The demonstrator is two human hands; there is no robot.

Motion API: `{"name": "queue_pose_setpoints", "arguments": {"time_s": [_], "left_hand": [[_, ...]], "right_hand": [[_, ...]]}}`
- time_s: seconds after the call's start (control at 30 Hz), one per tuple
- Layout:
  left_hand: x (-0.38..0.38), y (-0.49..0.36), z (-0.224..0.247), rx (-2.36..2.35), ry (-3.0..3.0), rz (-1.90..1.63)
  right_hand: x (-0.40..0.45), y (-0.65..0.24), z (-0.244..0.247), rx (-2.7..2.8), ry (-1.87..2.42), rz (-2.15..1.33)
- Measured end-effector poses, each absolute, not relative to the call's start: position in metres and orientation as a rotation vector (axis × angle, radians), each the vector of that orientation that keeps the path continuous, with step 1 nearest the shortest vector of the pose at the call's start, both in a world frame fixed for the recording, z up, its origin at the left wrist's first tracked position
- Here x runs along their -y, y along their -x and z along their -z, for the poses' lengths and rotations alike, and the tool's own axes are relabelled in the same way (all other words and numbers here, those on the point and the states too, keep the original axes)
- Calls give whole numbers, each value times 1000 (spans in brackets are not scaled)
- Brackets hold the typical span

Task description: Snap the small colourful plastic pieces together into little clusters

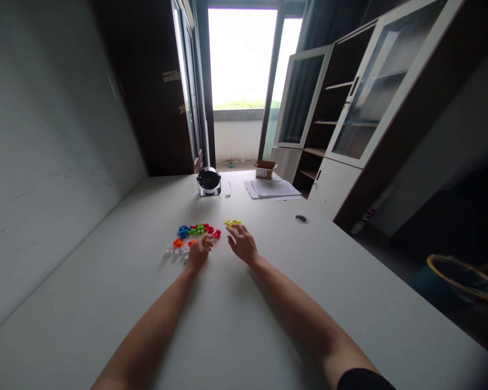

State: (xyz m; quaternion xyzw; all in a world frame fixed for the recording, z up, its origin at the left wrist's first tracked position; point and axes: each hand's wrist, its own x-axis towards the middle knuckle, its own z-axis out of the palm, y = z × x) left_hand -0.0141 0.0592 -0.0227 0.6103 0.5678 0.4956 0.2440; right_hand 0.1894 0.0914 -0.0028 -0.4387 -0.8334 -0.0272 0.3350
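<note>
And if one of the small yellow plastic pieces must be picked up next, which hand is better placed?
Likely the right hand: it is just by the small yellow plastic pieces, while the left hand is farther away, near a small red plastic piece.

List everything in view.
Table: one, white, centre
Coloured pieces: many; blue, green, red, orange, white; mid-table
Yellow pieces: several, right of these
Round device: one, black, far table
Wire: one, dark, beside device
Papers: several, white, before box
Box: one, brown, behind papers
Hole: one, dark, table right
Cabinet: one, white, right
Container: one, yellow rim, lower right
Windows: several, bright, back
Wall: one, grey, left
Left hand: one, bare, by orange pieces
Right hand: one, bare, by yellow pieces
Sleeve: one, black, lower right
</note>
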Motion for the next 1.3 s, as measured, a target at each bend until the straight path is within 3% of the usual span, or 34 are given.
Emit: {"name": "queue_pose_setpoints", "arguments": {"time_s": [0.43, 1.3], "left_hand": [[-59, 13, 20, -1546, -1729, -1256], [-57, 11, 20, -1551, -1726, -1216]], "right_hand": [[-106, -185, 19, 2140, 1532, 26], [-111, -186, 24, 2154, 1602, 14]]}}
